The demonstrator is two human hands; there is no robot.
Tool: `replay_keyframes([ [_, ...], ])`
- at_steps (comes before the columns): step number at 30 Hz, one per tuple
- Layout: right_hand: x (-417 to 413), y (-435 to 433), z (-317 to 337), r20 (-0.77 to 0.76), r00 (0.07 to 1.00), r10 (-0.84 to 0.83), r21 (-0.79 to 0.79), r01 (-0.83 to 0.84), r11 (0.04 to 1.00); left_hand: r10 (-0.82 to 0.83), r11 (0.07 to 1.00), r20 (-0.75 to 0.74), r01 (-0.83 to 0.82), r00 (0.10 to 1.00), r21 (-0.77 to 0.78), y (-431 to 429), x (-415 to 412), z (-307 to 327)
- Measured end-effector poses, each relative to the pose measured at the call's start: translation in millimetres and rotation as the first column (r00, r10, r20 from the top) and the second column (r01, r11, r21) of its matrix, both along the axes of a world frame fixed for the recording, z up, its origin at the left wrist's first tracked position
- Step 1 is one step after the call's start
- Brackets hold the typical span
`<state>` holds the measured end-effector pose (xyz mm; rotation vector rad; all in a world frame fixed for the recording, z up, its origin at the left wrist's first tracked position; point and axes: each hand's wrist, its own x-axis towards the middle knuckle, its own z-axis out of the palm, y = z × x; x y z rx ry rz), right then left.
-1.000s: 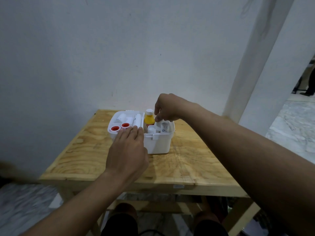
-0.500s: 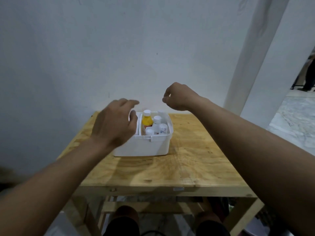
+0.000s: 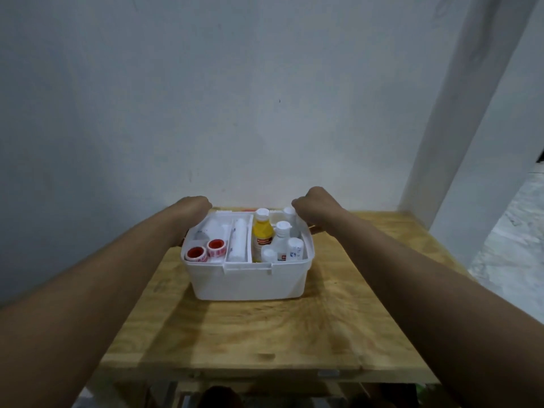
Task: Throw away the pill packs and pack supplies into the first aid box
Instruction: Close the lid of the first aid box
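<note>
White first aid box (image 3: pixel 248 279) sat open on wooden table (image 3: pixel 265 334), toward far edge near wall (image 3: pixel 206 98). Inside: two red tape rolls (image 3: pixel 206 251) at left, white roll (image 3: pixel 239 241) in middle slot, yellow bottle (image 3: pixel 261 234) and white bottles (image 3: pixel 282 242) at right. Left hand (image 3: pixel 192 206) and right hand (image 3: pixel 313 206) reached past box's far corners, fingers curled down out of sight; grip could not be told.

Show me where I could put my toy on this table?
Bare wood lies in front of the white plastic first aid box, toward the wooden table's near edge, and on its right side. Behind the box it's crowded: left hand and right hand reach there.
</note>
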<state>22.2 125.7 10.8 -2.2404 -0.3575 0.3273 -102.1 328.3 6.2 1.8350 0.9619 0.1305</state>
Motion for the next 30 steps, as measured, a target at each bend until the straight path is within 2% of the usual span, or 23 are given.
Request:
replay_keyframes([
  [8,4.5,-0.9,-2.8,-0.163,0.985,-0.054,0.137,0.077,0.988,-0.016,0.998,-0.03,0.014,0.999,-0.061,4.1,0.7,-2.1],
  [17,3.1,-0.9,4.8,-0.291,0.95,-0.115,0.297,0.204,0.933,0.088,0.989,0.114,-0.073,0.99,-0.128,9.3,2.2,-0.4],
  [25,2.8,-7.0,16.4,-0.323,0.946,-0.01,0.435,0.158,0.886,0.135,0.971,0.263,-0.075,0.955,-0.227,6.2,0.4,7.0],
  [30,-6.6,-16.0,25.2,-0.288,0.957,0.011,0.454,0.126,0.882,0.14,0.985,0.312,-0.099,0.94,-0.143,2.8,-4.0,10.5],
])
